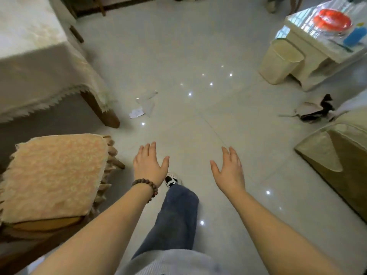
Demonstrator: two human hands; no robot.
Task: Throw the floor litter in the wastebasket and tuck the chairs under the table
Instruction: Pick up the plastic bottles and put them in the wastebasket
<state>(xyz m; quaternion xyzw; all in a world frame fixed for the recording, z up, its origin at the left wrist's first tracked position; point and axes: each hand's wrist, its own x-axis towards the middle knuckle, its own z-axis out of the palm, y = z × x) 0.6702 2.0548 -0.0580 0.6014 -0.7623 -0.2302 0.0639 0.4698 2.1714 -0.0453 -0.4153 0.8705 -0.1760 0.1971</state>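
The peach plush-cushioned wooden chair stands clear of the cloth-draped table, untucked; the crumpled clear plastic and white paper litter lies beyond the table's near corner leg, long axis running away from me. My left hand and right hand hover spread and empty, palms down, apparently readied to reach. The cream plastic wastebasket stands far right.

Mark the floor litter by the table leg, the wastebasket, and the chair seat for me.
floor litter (143,106): head view, middle of the clear wrapper.
wastebasket (278,65): head view, front wall below the rim.
chair (55,175): head view, centre of the seat cushion.
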